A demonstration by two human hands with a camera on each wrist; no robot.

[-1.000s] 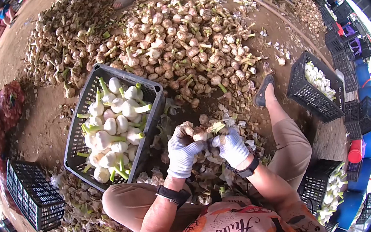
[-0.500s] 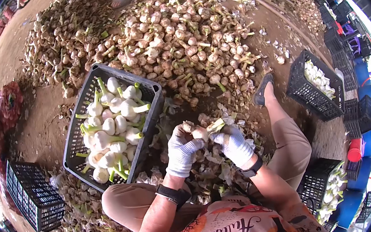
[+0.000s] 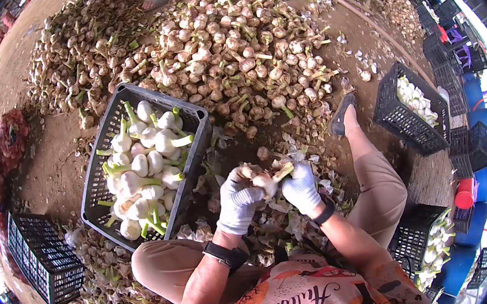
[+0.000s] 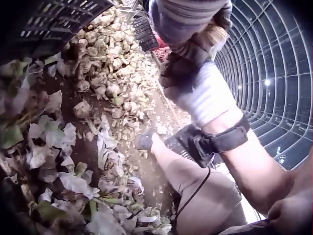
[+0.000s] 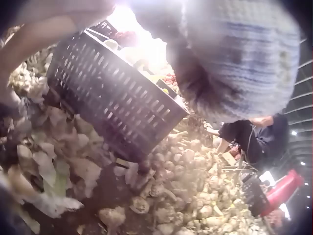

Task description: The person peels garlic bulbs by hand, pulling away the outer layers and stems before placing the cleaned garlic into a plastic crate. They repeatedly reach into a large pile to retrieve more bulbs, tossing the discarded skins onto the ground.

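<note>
In the head view, my gloved left hand grips a garlic bulb whose green-white stem points up and right. My gloved right hand is at the stem side of the bulb, its fingers bent around the stem end. The left wrist view has the left hand at the top, close to the right hand, with part of the bulb between them. Glove fabric of the right hand fills the upper part of the right wrist view and hides its fingertips.
A black crate of peeled, white garlic stands left of the hands. Beyond them spreads a heap of unpeeled garlic. Other crates stand at the right, another crate at the left. Loose skins cover the ground.
The right hand has shifted slightly up and turned more upright beside the stem. The bulb has tilted in the left hand, and more of its pale surface shows than a second ago.
</note>
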